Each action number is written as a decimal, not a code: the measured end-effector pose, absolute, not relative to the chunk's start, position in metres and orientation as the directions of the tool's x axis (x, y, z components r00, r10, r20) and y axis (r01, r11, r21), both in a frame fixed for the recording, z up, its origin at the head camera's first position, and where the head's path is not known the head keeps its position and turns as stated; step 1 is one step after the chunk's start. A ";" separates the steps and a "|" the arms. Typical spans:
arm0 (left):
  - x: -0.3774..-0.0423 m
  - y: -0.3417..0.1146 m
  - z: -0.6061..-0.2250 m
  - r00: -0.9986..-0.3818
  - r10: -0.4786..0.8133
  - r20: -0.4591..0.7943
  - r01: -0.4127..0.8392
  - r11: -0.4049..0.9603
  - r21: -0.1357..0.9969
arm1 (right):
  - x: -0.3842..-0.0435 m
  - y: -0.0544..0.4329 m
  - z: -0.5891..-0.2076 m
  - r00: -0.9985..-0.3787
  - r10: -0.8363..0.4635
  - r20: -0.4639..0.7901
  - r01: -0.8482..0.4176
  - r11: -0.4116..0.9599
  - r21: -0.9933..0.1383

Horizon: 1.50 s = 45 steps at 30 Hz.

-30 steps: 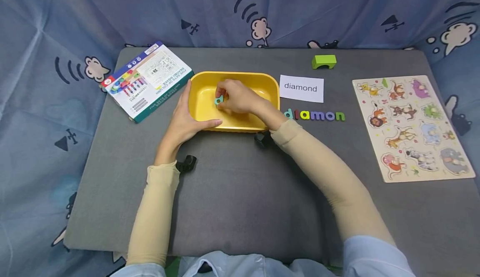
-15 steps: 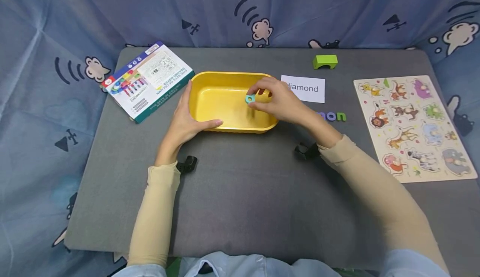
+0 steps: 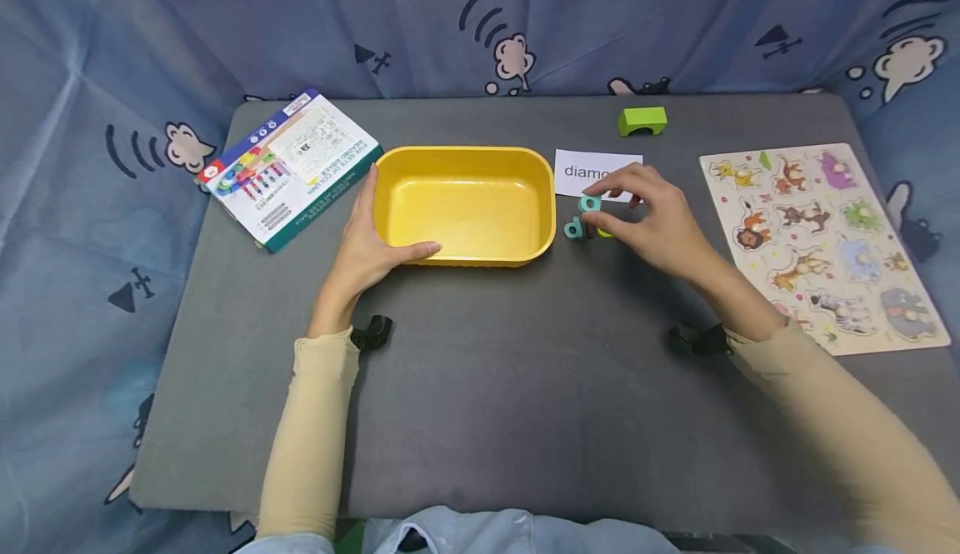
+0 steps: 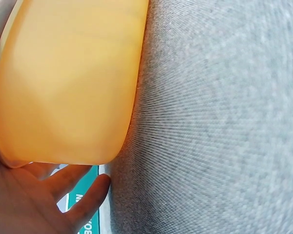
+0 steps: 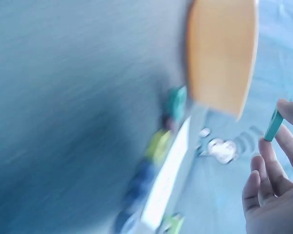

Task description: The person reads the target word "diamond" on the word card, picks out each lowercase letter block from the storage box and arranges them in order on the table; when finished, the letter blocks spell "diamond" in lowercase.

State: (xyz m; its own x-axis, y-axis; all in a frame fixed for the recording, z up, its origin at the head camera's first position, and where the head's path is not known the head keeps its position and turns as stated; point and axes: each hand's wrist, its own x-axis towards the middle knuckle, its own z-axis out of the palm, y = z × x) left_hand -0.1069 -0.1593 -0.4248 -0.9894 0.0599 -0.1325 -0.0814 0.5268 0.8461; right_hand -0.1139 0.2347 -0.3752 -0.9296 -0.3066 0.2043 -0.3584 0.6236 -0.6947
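Observation:
My left hand [image 3: 367, 250] rests around the near left corner of a yellow plastic bin [image 3: 547, 204]. Its fingers [image 4: 90, 197] lie straight and spread along the bin's end wall, and the thumb stretches over the front rim. My right hand [image 3: 663, 225] pinches a small teal toy letter [image 3: 590, 203] with a round hole between thumb and fingertips, raised above the table right of the bin. Beneath it lie a teal letter d [image 3: 573, 228] and part of a yellow letter [image 3: 604, 233]; the hand hides the letters farther right. A white "diamond" card [image 3: 573, 172] is partly covered by the fingers.
A box with printed sides [image 3: 300, 171] leans close to the bin's left side. A green arch block [image 3: 642, 120] stands at the back. To the right lies a wooden animal puzzle board [image 3: 825, 246]. Patterned blue cloth [image 3: 420, 29] hangs behind the grey table [image 3: 480, 387].
My right hand has carried the teal letter from inside the bin rightward, out over the row of letters. The left hand stays at the bin's corner.

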 end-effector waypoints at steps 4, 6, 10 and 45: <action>-0.107 -0.159 -0.423 -0.990 0.058 -0.130 -0.081 0.525 0.847 | -0.107 0.269 -0.386 -0.949 -0.245 0.199 -0.314 0.665 -0.678; -0.107 -0.158 -0.423 -0.990 0.059 -0.130 -0.080 0.525 0.847 | -0.105 0.289 -0.390 -0.957 -0.211 0.200 -0.291 0.695 -0.657; -0.107 -0.158 -0.422 -0.990 0.058 -0.131 -0.080 0.529 0.845 | -0.105 0.328 -0.400 -0.976 -0.142 0.166 -0.215 0.757 -0.616; -0.111 -0.159 -0.424 -0.985 0.088 -0.147 -0.076 0.544 0.836 | -0.101 0.362 -0.420 -0.993 -0.112 0.046 -0.120 0.836 -0.536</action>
State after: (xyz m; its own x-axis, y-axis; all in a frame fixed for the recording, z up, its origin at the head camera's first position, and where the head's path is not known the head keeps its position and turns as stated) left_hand -0.1113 -0.1593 -0.4236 -0.9852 0.0881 -0.1472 -0.0763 0.5438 0.8357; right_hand -0.1013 0.3619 -0.4202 -0.9926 -0.1123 0.0461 -0.1195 0.8360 -0.5355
